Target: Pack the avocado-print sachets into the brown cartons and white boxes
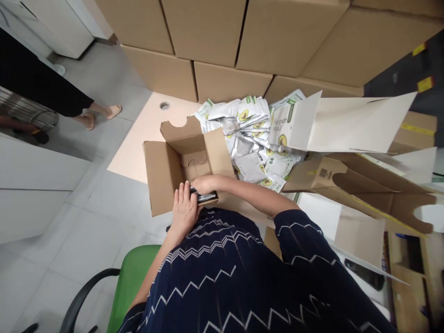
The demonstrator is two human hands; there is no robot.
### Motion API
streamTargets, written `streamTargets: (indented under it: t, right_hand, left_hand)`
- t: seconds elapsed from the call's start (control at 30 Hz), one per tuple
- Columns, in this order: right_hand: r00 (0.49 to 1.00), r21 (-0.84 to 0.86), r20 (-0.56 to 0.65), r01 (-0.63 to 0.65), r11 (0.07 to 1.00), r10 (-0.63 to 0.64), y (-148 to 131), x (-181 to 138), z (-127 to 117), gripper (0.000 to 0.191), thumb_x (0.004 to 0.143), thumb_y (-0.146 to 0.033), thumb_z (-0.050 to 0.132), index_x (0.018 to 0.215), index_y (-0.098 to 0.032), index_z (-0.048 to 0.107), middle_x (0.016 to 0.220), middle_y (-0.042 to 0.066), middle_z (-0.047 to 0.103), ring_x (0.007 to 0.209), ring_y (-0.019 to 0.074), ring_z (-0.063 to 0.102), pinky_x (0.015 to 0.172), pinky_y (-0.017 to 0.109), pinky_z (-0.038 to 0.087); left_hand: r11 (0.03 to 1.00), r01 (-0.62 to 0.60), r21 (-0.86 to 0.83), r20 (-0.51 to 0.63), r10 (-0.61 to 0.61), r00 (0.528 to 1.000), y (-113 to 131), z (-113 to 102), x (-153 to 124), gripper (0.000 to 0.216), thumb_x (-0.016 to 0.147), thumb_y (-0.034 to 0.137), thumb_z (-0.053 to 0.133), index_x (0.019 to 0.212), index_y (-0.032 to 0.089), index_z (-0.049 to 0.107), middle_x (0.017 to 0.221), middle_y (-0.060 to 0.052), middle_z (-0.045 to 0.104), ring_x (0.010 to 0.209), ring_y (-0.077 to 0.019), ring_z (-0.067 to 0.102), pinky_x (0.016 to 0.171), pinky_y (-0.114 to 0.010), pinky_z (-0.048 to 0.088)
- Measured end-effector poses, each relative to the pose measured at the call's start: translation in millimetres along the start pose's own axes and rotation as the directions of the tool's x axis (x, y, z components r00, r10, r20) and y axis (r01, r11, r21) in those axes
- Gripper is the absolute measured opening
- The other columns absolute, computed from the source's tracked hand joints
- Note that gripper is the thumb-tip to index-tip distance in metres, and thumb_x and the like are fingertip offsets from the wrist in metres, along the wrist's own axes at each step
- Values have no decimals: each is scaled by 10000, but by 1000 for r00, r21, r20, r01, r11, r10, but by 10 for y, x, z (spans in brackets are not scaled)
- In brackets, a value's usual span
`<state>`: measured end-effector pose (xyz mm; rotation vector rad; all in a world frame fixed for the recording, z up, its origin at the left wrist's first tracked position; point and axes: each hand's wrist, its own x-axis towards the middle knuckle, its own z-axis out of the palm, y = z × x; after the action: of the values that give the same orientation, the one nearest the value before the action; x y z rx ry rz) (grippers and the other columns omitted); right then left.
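The small open brown cardboard box (pixel 173 162) stands on the pale bench (pixel 138 143), close to the person's body, with its flaps up. The right hand (pixel 204 185) reaches over the box's near rim, its grip curled around a thin dark-edged stack of packets (pixel 207 198) lying at that rim. The left hand (pixel 183 208) rests just beside it, fingers stretched flat against the box's near wall, its grip wide and holding nothing. Behind the box lies a heap of white avocado-printed sachets (pixel 251 134), in front of stacked large brown cartons (pixel 208 27). 1 other person's feet (pixel 100 113) stand far left.
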<state>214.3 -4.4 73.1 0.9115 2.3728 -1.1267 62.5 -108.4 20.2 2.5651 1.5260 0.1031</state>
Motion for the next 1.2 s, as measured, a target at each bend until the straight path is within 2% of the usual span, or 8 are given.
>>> streamTargets:
  t: [0.13, 0.27, 0.37, 0.4, 0.5, 0.63, 0.93, 1.2]
  right_hand:
    - [914, 283, -406, 143, 949, -17, 9, -361, 37, 283, 941, -237, 483, 1109, -145, 692, 1093, 121, 723, 929, 190, 671, 800, 289, 490]
    - [466, 574, -804, 440, 691, 370, 506, -802, 275, 362, 988, -391, 398, 1218, -218, 617, 1033, 52, 720, 853, 130, 668, 803, 285, 529]
    - [117, 736, -673, 200, 646, 730, 1088, -1005, 595, 435, 968, -416, 404, 1298, -186, 570, 1107, 100, 686, 960, 184, 652, 891, 362, 517]
    - [67, 789, -614, 27, 614, 786, 1258, -1029, 713, 469, 946, -404, 449, 1336, -161, 545, 1183, 135, 657, 1064, 225, 623, 958, 404, 484]
    - [90, 798, -444, -412, 439, 892, 1571, -949, 1044, 723, 874, -434, 574, 1488, -112, 371, 1454, 217, 447, 1328, 341, 425, 1085, 481, 360]
    - [181, 681, -318, -639, 357, 931, 1594, -640, 1344, 889, 858, -558, 564, 1563, -171, 184, 1603, 203, 162, 1425, 421, 221, 1090, 558, 299]
    - [264, 560, -355, -708, 430, 897, 1679, -605, 1479, 761, 918, -499, 482, 1551, -222, 163, 1593, 198, 156, 1406, 402, 236, 1054, 554, 317]
    - [137, 601, -409, -703, 380, 902, 1479, -519, 1332, 616, 902, -178, 411, 1509, -135, 316, 1480, 279, 375, 1289, 392, 431, 1004, 566, 364]
  left_hand:
    - [999, -14, 50, 12, 13, 1000, -9, -7, 9, 335, 874, 331, 572, 1092, 78, 575, 1536, -288, 318, 1485, -392, 174, 1173, -578, 257]
    - [996, -23, 92, 26, 20, 999, -5, -29, 5, 318, 894, 354, 558, 1065, 89, 593, 1540, -264, 331, 1477, -395, 205, 1171, -563, 268]
    - [995, -27, 98, 33, 23, 999, 5, -46, 10, 317, 889, 347, 569, 1075, 91, 597, 1542, -264, 327, 1478, -391, 206, 1173, -561, 264]
    - [995, -29, 95, 35, 26, 999, 9, -51, 12, 313, 888, 339, 572, 1077, 92, 597, 1542, -266, 326, 1481, -388, 200, 1174, -563, 260]
    - [995, -36, 92, 34, 32, 999, 19, -65, 18, 298, 884, 325, 576, 1075, 97, 598, 1543, -264, 324, 1485, -381, 188, 1174, -565, 257]
    - [994, -26, 108, 35, 22, 999, 34, -83, 25, 295, 888, 342, 576, 1062, 105, 603, 1542, -255, 333, 1475, -387, 220, 1172, -560, 266]
    - [995, -11, 96, 62, 5, 998, 44, -99, 35, 286, 876, 318, 587, 1066, 104, 599, 1551, -256, 316, 1483, -378, 199, 1182, -556, 248]
    - [993, -33, 114, 45, 28, 999, 24, -65, 31, 274, 871, 322, 581, 1062, 126, 596, 1546, -251, 328, 1481, -378, 206, 1160, -582, 277]
